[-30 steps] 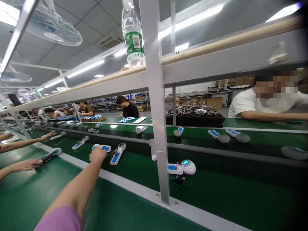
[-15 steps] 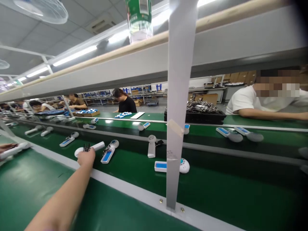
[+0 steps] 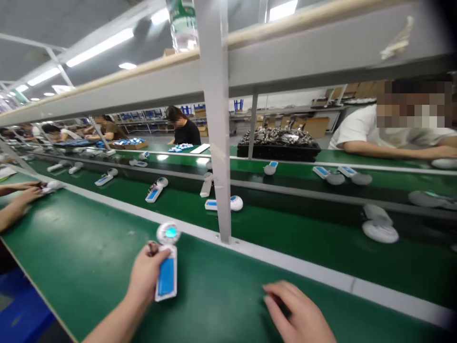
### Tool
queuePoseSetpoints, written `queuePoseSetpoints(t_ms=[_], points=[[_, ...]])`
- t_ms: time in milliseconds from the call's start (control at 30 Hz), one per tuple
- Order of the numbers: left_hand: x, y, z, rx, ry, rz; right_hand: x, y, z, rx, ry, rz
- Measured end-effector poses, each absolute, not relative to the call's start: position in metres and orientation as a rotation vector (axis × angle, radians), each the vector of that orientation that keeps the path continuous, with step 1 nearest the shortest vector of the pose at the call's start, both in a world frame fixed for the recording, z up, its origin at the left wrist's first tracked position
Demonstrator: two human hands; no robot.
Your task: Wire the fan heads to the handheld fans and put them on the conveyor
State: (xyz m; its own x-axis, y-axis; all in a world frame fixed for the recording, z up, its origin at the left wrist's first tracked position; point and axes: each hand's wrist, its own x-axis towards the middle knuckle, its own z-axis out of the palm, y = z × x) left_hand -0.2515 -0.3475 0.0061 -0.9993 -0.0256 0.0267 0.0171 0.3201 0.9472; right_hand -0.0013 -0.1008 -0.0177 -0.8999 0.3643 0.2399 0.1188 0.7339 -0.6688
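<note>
My left hand (image 3: 144, 269) grips a white device (image 3: 174, 267) with a round head, a teal disc and a blue panel in its handle, held above the green worktop (image 3: 89, 252). Some dark parts show by its fingers. Over the worktop to the right, my right hand (image 3: 296, 309) holds nothing, its fingers curved with a gap between thumb and forefinger. Beyond the pale rail, similar white devices lie on the green belt (image 3: 285, 228), one with a blue panel (image 3: 157, 189) and one behind the post (image 3: 236, 203).
An upright metal post (image 3: 223, 214) rises from the rail (image 3: 193, 230) under a long shelf (image 3: 143, 90). A black tray of shiny parts (image 3: 278, 151) stands across the belt. Another person's hands (image 3: 32, 193) work at the left edge; people sit opposite.
My left hand has come back from the belt to the worktop with a white device, now showing its blue panel side. My right hand has come into view. The camera view has shifted.
</note>
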Motion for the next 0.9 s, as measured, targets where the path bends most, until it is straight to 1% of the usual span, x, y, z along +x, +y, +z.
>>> queuePoseSetpoints(t_ms=[100, 200, 400, 533, 600, 667, 733, 900], points=[[-0.184, -0.307, -0.015, -0.191, -2.722, -1.855, -0.042, -0.123, -0.001, -0.380, -2.627, 1.106], [-0.159, -0.283, -0.021, -0.364, -2.837, -1.759, -0.070, -0.139, 0.003, -0.416, -2.726, 1.152], [-0.184, -0.282, -0.016, -0.703, -2.896, -1.494, -0.094, -0.144, -0.008, -0.533, -2.765, 1.096], [-0.192, -0.279, -0.020, -0.763, -2.915, -1.398, -0.104, -0.143, -0.011, -0.662, -2.759, 1.081], [-0.192, -0.275, -0.024, -0.765, -2.915, -1.363, -0.106, -0.143, -0.013, -0.631, -2.728, 1.060], [-0.192, -0.273, -0.027, -0.828, -2.882, -1.364, -0.105, -0.143, -0.017, -0.511, -2.662, 1.054], [-0.193, -0.273, -0.028, -0.927, -2.833, -1.394, -0.104, -0.140, -0.023, -0.365, -2.581, 1.134], [-0.198, -0.276, -0.025, -1.011, -2.899, -1.470, -0.104, -0.126, -0.028, -0.244, -2.341, 1.601]])
